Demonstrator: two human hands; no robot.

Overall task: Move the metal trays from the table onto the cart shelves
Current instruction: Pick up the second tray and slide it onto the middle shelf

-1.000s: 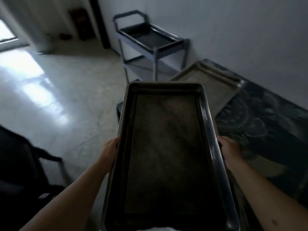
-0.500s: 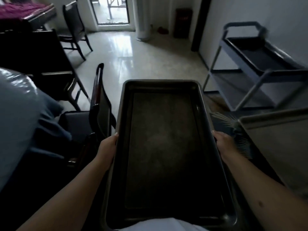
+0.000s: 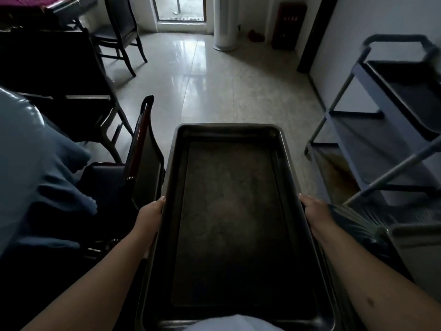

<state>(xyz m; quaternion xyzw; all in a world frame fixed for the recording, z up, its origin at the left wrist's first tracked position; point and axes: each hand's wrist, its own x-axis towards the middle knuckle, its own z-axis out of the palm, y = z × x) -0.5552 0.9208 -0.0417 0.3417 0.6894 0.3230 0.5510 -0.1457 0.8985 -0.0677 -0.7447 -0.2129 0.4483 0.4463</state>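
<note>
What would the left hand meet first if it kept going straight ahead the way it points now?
Probably the dark chair back just ahead of the left hand, which grips the tray at its side rim. Depth is unclear, so it may pass beside it.

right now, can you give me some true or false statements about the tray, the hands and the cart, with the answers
1. Both hands grip the metal tray, the left hand and right hand on its opposite long sides. True.
2. The tray holds a stack of plates. False: it is empty.
3. The cart stands to the right of the tray, near the wall. True.
4. The tray already rests on a cart shelf. False: it is held in the air, apart from the cart.
5. A dark chair stands just left of the tray. True.
</note>
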